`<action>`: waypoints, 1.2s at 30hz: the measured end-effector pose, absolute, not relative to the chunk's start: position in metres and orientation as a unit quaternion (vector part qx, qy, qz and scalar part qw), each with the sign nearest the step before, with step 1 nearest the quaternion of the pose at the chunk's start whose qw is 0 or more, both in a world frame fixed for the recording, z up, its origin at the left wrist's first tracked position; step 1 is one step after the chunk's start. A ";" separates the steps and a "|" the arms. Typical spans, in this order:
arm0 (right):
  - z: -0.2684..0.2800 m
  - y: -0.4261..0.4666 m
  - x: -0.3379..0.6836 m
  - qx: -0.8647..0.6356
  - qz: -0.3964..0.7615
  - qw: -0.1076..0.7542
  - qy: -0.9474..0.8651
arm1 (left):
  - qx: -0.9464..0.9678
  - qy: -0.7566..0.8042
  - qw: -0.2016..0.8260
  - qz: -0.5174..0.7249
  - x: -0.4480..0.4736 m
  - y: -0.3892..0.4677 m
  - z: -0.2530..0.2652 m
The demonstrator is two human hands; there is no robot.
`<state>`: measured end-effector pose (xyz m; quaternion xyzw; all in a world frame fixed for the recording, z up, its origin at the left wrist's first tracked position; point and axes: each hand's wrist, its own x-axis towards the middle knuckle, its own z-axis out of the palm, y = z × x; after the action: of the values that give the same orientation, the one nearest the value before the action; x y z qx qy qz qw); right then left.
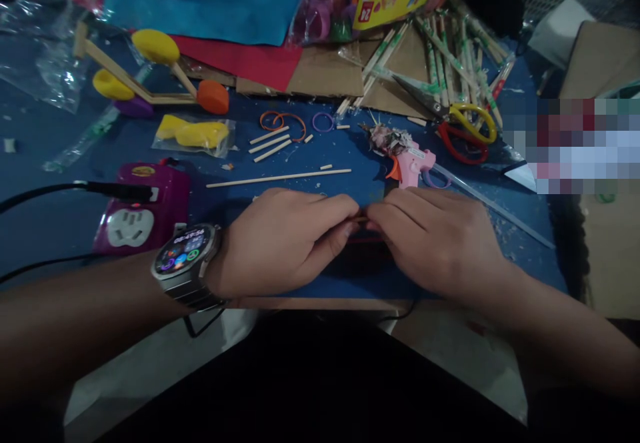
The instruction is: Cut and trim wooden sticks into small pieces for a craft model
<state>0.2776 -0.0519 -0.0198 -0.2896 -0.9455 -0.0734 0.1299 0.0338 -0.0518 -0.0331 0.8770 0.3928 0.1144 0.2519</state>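
My left hand (295, 239), with a watch (187, 256) on its wrist, is closed in a pinch near the table's front edge. My right hand (440, 233) is closed too, its fingertips almost meeting those of the left. Between them shows a short bit of a thin brownish stick (359, 219); most of it is hidden by the fingers. Just beyond the right hand lies a pink glue gun (416, 166) with a messy, stringy nozzle. A long thin wooden stick (280, 178) lies beyond the left hand, with several short cut sticks (270, 144) behind it.
A purple power socket (170, 193) with a plugged-in cable stands at left. Scissors (445, 113), a clear glue stick (500, 206) and bundled sticks (450, 63) lie at right. Orange rings (273, 121), a yellow packet (193, 135) and a stick-and-clay piece (165, 99) lie farther back.
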 end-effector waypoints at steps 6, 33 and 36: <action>-0.017 -0.051 0.278 -0.270 -0.067 0.140 -0.950 | 0.876 0.389 0.265 0.101 0.035 -0.052 -0.031; -0.021 -0.052 0.282 -0.241 -0.038 0.192 -0.950 | 0.881 0.333 0.311 0.127 0.028 -0.050 -0.027; -0.020 -0.052 0.282 -0.239 -0.036 0.193 -0.951 | 0.881 0.328 0.312 0.139 0.027 -0.049 -0.028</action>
<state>0.2816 -0.0522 -0.0205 -0.2394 -0.9509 -0.0363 0.1926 0.0272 -0.0495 -0.0275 0.8808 0.3276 0.1388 0.3124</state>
